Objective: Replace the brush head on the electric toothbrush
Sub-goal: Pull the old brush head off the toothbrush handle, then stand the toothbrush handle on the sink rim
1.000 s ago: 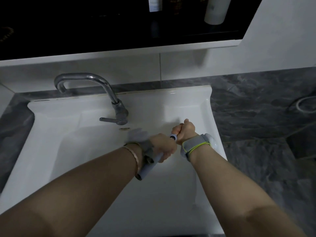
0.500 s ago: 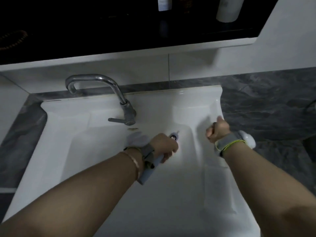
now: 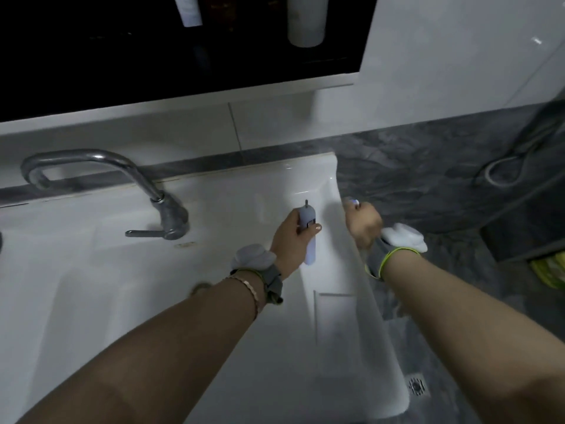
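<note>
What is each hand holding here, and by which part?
The left hand grips the toothbrush handle around its middle, bare metal shaft up. The right hand is closed on the removed brush head; which part is hidden.

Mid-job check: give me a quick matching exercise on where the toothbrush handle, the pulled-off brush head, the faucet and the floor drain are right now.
Things:
1. toothbrush handle
2. brush head
3. faucet
4. floor drain

Places:
A. on the grey floor, right of the sink
B. in the left hand, bare metal shaft pointing up
C. at the back left of the basin
D. sticking out of the closed right hand, past the sink's right rim

Pairs: 1-B, 2-D, 3-C, 4-A
</note>
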`<state>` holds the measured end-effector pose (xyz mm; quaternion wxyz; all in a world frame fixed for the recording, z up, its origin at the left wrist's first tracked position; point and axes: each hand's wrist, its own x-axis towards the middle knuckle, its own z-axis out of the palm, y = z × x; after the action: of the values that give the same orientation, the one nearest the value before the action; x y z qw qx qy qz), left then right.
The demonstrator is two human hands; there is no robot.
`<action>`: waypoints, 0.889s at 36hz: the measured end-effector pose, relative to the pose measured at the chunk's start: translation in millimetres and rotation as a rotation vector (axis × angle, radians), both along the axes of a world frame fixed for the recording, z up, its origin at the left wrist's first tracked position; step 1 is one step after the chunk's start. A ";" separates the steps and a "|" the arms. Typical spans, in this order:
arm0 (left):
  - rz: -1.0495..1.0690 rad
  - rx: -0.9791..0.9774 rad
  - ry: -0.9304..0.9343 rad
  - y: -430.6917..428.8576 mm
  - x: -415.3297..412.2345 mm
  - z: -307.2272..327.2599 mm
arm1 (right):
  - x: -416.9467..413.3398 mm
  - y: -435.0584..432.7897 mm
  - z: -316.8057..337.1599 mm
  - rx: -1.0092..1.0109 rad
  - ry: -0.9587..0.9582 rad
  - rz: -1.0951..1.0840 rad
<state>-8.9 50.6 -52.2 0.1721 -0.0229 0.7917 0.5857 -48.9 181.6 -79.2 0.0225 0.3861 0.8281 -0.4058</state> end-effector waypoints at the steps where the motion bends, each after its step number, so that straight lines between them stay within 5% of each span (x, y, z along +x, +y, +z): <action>1: -0.032 -0.014 -0.024 6.6 0.7 -5.2 | 2.4 2.2 -2.1 0.000 -0.016 -0.019; 12: -0.166 -0.052 0.015 21.6 9.9 -28.9 | 22.8 22.5 -9.7 -0.180 -0.117 0.250; 25: -0.196 -0.118 -0.032 4.4 15.2 -17.7 | 21.7 19.7 9.4 -0.134 -0.087 0.381; 32: -0.229 -0.497 -0.127 -37.6 -14.3 27.9 | 1.9 -11.6 94.4 0.091 -0.083 0.706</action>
<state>-23.3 13.1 -24.3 0.2755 -0.0112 0.8961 0.3479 -47.0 170.0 15.1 0.1777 0.0933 0.9261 -0.3194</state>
